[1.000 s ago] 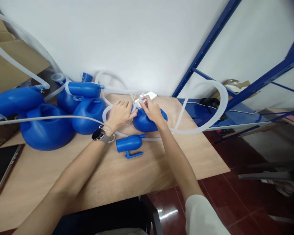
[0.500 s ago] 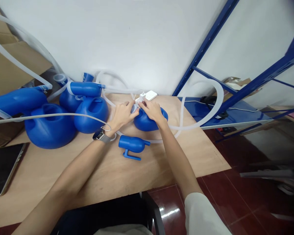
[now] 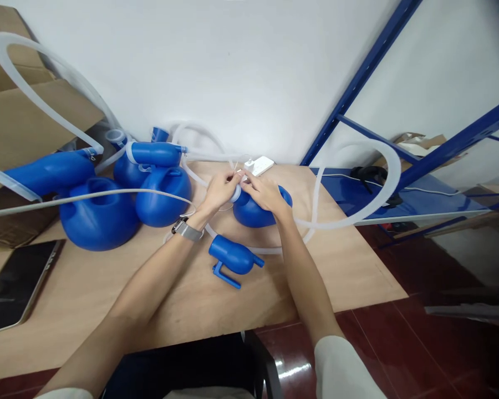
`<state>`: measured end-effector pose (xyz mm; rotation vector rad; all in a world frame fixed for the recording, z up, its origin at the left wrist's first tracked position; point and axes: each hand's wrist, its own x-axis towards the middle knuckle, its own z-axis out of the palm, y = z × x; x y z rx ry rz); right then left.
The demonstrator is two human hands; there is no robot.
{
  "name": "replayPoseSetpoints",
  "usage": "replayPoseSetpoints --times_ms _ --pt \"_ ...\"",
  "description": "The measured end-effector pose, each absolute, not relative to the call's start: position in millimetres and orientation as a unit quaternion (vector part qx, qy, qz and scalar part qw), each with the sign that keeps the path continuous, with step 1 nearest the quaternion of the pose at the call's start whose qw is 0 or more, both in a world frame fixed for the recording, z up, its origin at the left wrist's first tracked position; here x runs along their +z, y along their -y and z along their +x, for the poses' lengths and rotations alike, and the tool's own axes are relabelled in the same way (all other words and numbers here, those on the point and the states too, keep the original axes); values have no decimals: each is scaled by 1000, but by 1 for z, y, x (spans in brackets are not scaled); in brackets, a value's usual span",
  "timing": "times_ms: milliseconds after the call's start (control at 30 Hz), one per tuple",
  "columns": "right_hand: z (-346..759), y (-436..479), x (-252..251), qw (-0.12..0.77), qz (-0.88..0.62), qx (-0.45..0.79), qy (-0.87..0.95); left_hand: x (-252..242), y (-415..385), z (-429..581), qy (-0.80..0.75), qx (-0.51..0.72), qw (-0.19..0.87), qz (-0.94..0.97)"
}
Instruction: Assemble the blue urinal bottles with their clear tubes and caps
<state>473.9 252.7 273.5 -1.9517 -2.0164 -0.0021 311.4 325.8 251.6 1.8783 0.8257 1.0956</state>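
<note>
My left hand [image 3: 218,191] and my right hand [image 3: 263,192] meet over the neck of a blue plastic jug [image 3: 261,209] lying on the wooden table [image 3: 183,288]. Both hands have their fingers pinched on a thin white tie [image 3: 238,176] at the whitish cap on the jug's mouth. A translucent corrugated hose [image 3: 357,210] loops from the jug to the right. A small blue handled nozzle [image 3: 234,258] lies just in front of my wrists. My left wrist wears a watch [image 3: 186,229].
Several more blue jugs [image 3: 100,213] with hoses are bunched at the left against the white wall. A tablet [image 3: 12,285] lies at the table's left front. A white charger [image 3: 261,164] sits by the wall. Blue metal shelving [image 3: 399,183] stands at the right, cardboard boxes [image 3: 20,119] at the left.
The view shifted slightly left and down. Both hands have lifted a little off the jug and pinch the thin tie at its neck. The small nozzle has turned to angle toward the front.
</note>
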Motion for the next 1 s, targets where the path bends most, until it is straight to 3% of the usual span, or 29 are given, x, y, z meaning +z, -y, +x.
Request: replayPoseSetpoints --times_ms 167,500,633,1000 --pt "479 -252 273 141 -653 33 743 241 -325 317 -331 461 433 700" --pt "472 -257 269 77 -650 -91 751 252 -339 305 -308 615 441 577" --pt "476 -259 266 87 -643 -98 754 260 -346 287 -261 568 420 658" --pt "478 -256 267 95 -638 -90 759 260 -356 257 -439 484 165 739"
